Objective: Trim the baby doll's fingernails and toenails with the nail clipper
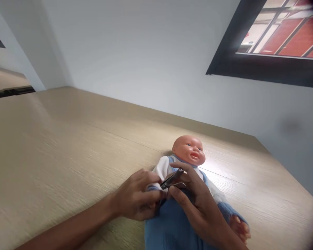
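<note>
A baby doll in a white and blue outfit lies on its back on a light wooden table. My left hand is closed around the doll's arm at the sleeve cuff. My right hand rests over the doll's chest and pinches a metal nail clipper, whose jaws point at the doll's hand held in my left fingers. The doll's other hand lies at the lower right.
A pale wall runs behind the table. A dark-framed window sits at the upper right. The table's far edge meets the wall, and its right edge drops away near the frame's right side.
</note>
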Available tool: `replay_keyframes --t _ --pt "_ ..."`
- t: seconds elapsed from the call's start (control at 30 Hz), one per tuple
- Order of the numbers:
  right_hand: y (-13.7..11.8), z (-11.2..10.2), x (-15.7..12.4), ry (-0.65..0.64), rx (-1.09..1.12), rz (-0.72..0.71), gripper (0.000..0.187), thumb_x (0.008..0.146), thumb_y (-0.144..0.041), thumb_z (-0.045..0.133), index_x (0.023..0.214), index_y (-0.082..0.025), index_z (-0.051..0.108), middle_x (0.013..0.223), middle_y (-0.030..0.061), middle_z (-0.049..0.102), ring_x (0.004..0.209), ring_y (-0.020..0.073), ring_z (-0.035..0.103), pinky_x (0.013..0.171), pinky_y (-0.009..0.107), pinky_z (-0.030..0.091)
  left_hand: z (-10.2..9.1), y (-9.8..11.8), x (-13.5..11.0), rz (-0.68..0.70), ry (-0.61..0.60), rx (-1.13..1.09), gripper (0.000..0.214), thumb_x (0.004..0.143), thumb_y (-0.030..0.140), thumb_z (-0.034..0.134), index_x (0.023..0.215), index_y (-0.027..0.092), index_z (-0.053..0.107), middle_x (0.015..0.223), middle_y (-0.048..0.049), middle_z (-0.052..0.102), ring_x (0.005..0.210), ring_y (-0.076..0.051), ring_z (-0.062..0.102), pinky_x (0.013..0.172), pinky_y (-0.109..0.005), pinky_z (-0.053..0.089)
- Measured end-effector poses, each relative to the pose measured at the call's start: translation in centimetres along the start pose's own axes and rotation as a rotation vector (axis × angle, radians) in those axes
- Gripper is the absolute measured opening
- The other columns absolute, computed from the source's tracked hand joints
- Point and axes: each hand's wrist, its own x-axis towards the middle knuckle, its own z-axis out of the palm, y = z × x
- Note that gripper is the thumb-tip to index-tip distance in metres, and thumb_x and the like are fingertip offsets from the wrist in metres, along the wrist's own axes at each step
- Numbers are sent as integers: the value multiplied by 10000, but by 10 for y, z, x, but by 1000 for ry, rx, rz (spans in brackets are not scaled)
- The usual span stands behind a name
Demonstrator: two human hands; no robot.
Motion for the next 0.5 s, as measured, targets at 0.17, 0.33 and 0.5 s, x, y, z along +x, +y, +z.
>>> replay_keyframes --t 0.17,0.33,0.5 --pt "3 -5 -1 27 143 16 310 1023 -265 508 1327 -298 463 816 -43 642 690 92 678 672 203 578 5 0 0 -27 5 -146 250 813 149 602 1061 175 614 977 -84 702 873 -186 666 760 -318 512" --pt "4 -1 -4 20 63 31 307 1006 -266 536 1289 -327 433 962 -16 686 817 121 703 713 233 586 10 -2 0 -105 -53 -263 291 791 134 633 1080 159 629 1027 -107 701 974 -225 655 873 -370 565" --pt "5 2 -7 46 21 10 243 981 -230 571 1176 -329 465 934 -36 669 839 110 692 755 221 572 15 8 2 -97 -80 -154 226 899 146 494 1110 113 571 1056 -166 651 1004 -268 601 863 -426 582"
